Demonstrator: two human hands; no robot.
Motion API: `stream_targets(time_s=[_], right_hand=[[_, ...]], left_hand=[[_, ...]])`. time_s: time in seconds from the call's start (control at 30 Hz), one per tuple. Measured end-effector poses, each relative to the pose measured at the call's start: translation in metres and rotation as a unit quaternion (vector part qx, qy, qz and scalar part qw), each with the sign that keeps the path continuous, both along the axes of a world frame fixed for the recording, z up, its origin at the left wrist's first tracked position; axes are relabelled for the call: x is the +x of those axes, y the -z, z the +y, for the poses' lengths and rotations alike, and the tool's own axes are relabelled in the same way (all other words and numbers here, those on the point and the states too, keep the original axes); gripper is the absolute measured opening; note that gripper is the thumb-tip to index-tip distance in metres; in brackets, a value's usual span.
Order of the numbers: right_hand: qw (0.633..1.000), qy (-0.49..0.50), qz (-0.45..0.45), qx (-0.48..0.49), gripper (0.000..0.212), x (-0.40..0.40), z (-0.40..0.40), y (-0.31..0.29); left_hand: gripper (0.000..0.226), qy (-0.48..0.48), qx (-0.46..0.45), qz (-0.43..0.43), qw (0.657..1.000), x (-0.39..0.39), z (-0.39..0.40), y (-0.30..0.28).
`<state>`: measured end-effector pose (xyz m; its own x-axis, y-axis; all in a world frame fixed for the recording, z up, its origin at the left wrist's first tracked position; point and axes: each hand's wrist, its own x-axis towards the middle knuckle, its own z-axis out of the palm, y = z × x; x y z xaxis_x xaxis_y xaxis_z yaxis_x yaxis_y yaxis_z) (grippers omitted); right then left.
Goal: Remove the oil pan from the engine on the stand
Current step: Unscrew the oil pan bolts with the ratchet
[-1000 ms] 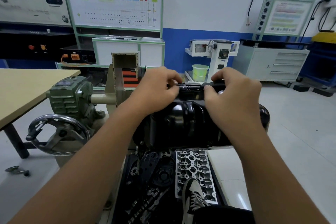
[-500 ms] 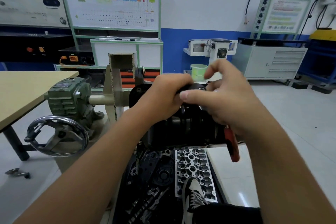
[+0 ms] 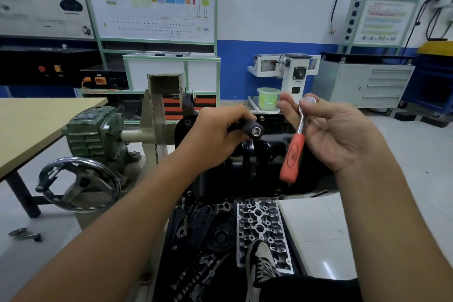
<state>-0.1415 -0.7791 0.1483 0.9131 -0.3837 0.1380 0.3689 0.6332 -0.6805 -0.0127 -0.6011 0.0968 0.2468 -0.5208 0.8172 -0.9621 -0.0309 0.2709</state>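
left hand [image 3: 221, 135] curled round a dark socket extension [image 3: 252, 129], open end facing the camera. right hand [image 3: 343, 135] pinches the head of a ratchet [image 3: 295, 147], fingers loosely bent, orange handle hanging down. both hands held apart above the black oil pan [image 3: 257, 167], which sits on the engine on the stand [image 3: 157, 115], just beyond the hands. handwheel [image 3: 78, 184] and green gearbox [image 3: 95, 130] left. table [image 3: 31, 125] edge far left. cylinder head [image 3: 262, 228] on the floor near, beside a shoe [image 3: 262, 265]. open floor right.
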Motion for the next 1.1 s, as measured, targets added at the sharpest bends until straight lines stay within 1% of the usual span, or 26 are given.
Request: stream_targets(time_s=[0.07,0.13,0.17,0.2,0.23,0.27,0.3,0.33,0.37,0.5,0.57,0.67,0.77,1.1], right_hand=[[0.997,-0.001,-0.030,0.077,0.043,0.004,0.003,0.003],[0.991,-0.011,-0.046,0.129,0.029,0.007,0.007,0.006],[0.990,-0.018,-0.049,0.129,0.021,0.008,0.009,0.008],[0.994,-0.017,-0.043,0.095,0.015,0.009,0.010,0.011],[0.999,-0.009,-0.025,0.023,0.014,0.009,0.011,0.014],[0.997,0.001,0.000,-0.075,0.015,0.008,0.012,0.015],[0.986,0.008,0.018,-0.168,0.014,0.006,0.013,0.014],[0.972,0.006,0.024,-0.233,0.012,0.002,0.013,0.013],[0.964,-0.003,0.020,-0.266,0.012,-0.001,0.012,0.011],[0.956,-0.030,-0.012,-0.293,0.013,-0.017,-0.002,0.001],[0.950,-0.066,-0.025,-0.303,0.013,-0.023,-0.004,-0.001],[0.947,-0.112,-0.042,-0.299,0.007,-0.024,0.003,-0.002],[0.941,-0.115,-0.052,-0.314,0.014,-0.020,0.010,0.001],[0.915,-0.102,-0.064,-0.384,0.011,-0.026,0.008,0.002]], left_hand=[[0.014,-0.001,-0.002,-0.003,1.000,-0.001,-0.001,0.000],[0.015,0.002,-0.002,-0.004,1.000,-0.003,-0.001,-0.001],[0.015,0.000,-0.002,-0.008,1.000,-0.004,-0.001,-0.001],[0.015,-0.007,-0.004,-0.015,1.000,-0.005,-0.002,-0.001],[0.015,-0.017,-0.008,-0.024,1.000,-0.007,-0.003,-0.002],[0.014,-0.027,-0.012,-0.028,0.999,-0.008,-0.004,-0.001],[0.014,-0.034,-0.014,-0.026,0.999,-0.009,-0.005,-0.001],[0.014,-0.036,-0.014,-0.017,0.999,-0.011,-0.007,-0.001],[0.013,-0.037,-0.013,-0.012,0.999,-0.012,-0.008,-0.001],[0.008,-0.055,-0.008,-0.035,0.998,-0.019,-0.010,-0.001],[0.008,-0.049,-0.006,-0.022,0.999,-0.019,-0.010,-0.002],[0.009,-0.048,-0.009,-0.017,0.999,-0.020,-0.011,-0.003],[0.010,-0.052,-0.015,-0.014,0.998,-0.021,-0.012,-0.003],[0.009,-0.058,-0.012,-0.004,0.998,-0.024,-0.013,-0.003]])
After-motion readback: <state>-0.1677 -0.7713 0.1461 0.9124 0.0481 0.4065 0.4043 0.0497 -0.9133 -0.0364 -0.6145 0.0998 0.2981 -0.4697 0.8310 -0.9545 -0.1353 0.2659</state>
